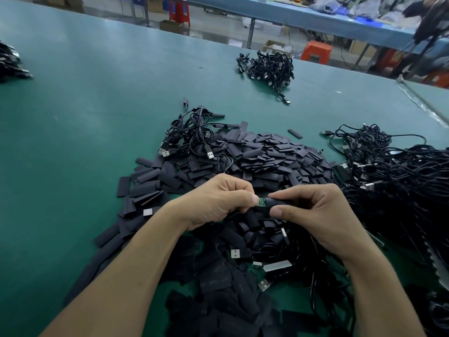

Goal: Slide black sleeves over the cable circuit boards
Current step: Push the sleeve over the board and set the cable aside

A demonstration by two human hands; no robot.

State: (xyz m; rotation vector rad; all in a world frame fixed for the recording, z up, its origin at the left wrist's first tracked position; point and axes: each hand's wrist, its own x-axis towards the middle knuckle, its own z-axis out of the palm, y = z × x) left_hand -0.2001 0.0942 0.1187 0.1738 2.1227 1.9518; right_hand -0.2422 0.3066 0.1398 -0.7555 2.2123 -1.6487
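Both hands are curled up tight and meet in the middle, low over the table. The left hand (216,200) pinches a small green circuit board (262,202) between its thumb and fingers. The right hand (313,210) pinches a soft black tube sleeve (279,203) between its thumb and first finger. The sleeve sits over one end of the board. A little bit of green pokes out between the two thumbs.

Under it all is a big table with a dark green top (85,105). On the right side lies a huge heap of tangled black cables (401,181), and some of them have silver plugs. In front of the hands and under the arms spreads a wide pile of flat black sleeves (267,152), lying every which way. On the left part of that pile rests a loose bunch of black cables with silver plugs (192,135). Far off on the table, well apart from the rest, sits a smaller bundle of black cables (267,69). At the far left edge is another dark pile (9,62), too blurry to tell what it is.

Behind the green table stands a long blue table (303,18). Near it on the floor are an orange plastic stool (315,51) and a red plastic stool (179,10).
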